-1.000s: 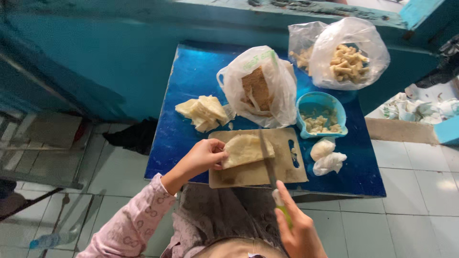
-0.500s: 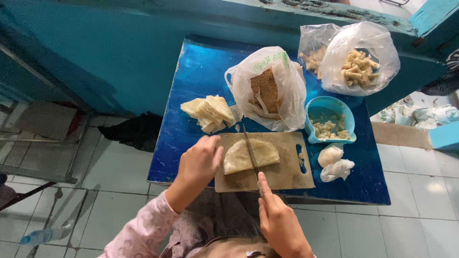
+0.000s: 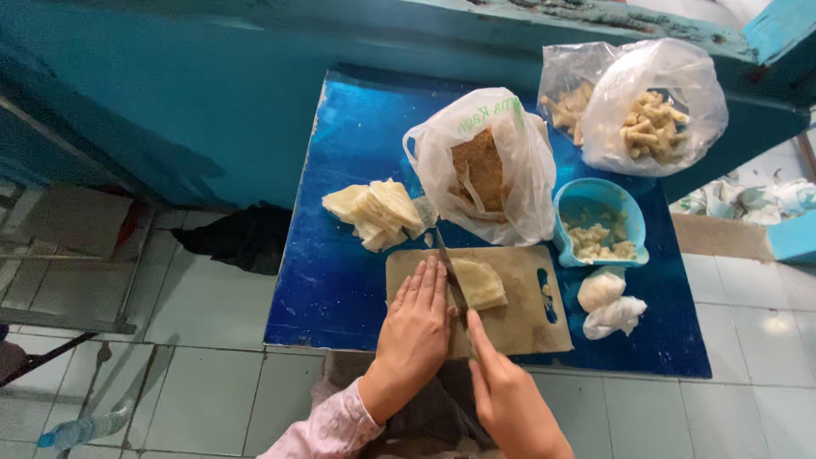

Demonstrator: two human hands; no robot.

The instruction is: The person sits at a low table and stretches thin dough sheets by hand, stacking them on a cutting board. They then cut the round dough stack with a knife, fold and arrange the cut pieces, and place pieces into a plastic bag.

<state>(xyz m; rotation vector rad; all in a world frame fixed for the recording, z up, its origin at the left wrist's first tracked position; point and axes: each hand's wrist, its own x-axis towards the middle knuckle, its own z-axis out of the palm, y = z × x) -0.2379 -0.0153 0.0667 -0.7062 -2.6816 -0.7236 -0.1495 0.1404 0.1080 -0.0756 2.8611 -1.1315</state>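
Left hand (image 3: 415,327) flat, fingers together on board (image 3: 527,319) beside slab (image 3: 478,283); right hand (image 3: 507,393) clamped on knife (image 3: 450,272).

We note a glossy blue table (image 3: 340,255), turquoise bowl (image 3: 595,200), tan cutting board (image 3: 527,319), pink floral sleeve (image 3: 327,429).

Soft daylight, even – glare on glossy blue table (image 3: 357,280); wide-angle bending at edges, focus mostly sharp.

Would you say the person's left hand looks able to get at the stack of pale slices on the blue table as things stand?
Probably yes: the left hand lies flat on the cutting board, holding nothing, and bare blue table lies between it and the stack of pale slices.
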